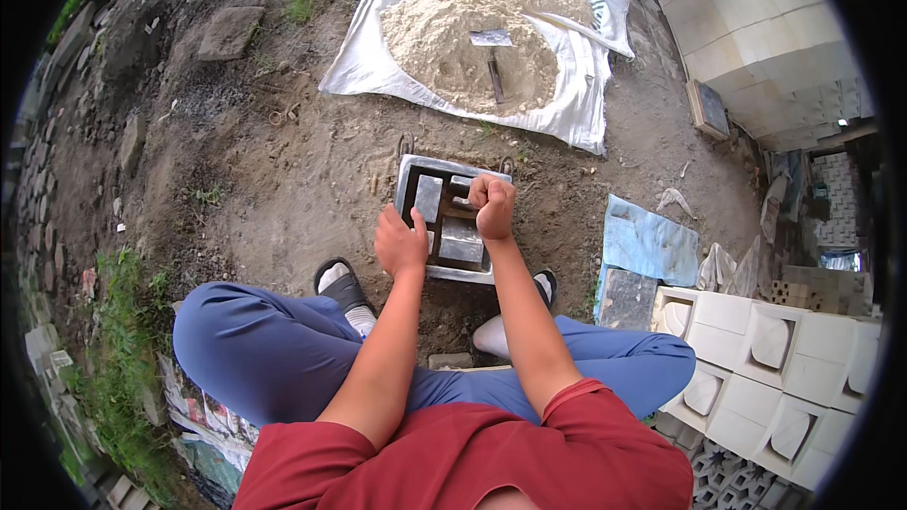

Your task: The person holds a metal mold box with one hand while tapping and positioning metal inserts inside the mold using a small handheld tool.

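Note:
A square grey metal mould (455, 273) lies on the dirt between my feet. Inside its frame are several flat metal blocks (428, 198) with dark gaps between them, and wire loops (405, 144) stand at its far corners. My left hand (402, 243) rests at the mould's left side, open, its thumb apart from the fingers. Over the right part of the mould is my right hand (493, 206), closed in a fist. Whatever the fist holds, if anything, is hidden by the fingers. Both hands cover parts of the blocks and the frame.
Beyond the mould, pale sandy powder (453, 47) is heaped on white sacks (354, 71), with a trowel (494, 74) lying on it. A blue sheet (650, 238) and stacked pale blocks (723, 340) are on the right. Rocks (230, 33) and grass lie leftward.

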`<state>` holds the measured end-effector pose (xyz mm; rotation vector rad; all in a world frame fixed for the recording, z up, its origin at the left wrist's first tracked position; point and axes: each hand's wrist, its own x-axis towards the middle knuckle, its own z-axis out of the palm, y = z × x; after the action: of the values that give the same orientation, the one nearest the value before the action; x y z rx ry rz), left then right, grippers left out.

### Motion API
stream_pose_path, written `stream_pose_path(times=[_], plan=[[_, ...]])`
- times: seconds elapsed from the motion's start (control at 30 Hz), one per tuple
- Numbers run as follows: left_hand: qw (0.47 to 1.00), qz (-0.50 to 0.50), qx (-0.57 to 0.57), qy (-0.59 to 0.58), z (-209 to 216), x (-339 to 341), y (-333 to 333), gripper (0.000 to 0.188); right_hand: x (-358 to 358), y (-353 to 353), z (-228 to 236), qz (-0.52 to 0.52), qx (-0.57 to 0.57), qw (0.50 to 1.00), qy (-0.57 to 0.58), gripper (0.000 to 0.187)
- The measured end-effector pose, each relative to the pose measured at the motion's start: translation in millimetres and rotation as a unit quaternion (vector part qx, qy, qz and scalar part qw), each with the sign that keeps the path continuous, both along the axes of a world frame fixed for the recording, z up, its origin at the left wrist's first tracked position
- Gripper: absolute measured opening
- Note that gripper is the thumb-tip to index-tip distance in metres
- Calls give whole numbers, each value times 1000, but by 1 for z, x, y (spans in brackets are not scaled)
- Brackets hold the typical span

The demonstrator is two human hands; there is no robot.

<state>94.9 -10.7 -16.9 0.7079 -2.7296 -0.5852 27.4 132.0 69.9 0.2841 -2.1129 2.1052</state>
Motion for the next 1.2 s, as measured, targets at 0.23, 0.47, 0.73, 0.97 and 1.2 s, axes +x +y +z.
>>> stream_pose_path(times=[0.23, 0.47, 0.73, 0.97, 1.2], plan=[[1000, 4, 12, -28, -2, 3, -6, 49, 8, 4, 93, 17, -77, 997, 14, 74], [1000, -8, 4, -15, 3, -3, 4, 48, 7, 11, -2, 62, 19, 997, 49, 80], [1000, -2, 17, -17, 1, -1, 1, 49, 5, 8, -7, -3, 17, 1000, 9, 76], [1000, 7, -11, -3, -4, 2, -5, 48, 8, 3, 83, 0, -55, 998, 9, 68], [1000, -5, 3, -17, 4, -2, 3, 48, 5, 6, -4, 47, 32, 998, 9, 77]])
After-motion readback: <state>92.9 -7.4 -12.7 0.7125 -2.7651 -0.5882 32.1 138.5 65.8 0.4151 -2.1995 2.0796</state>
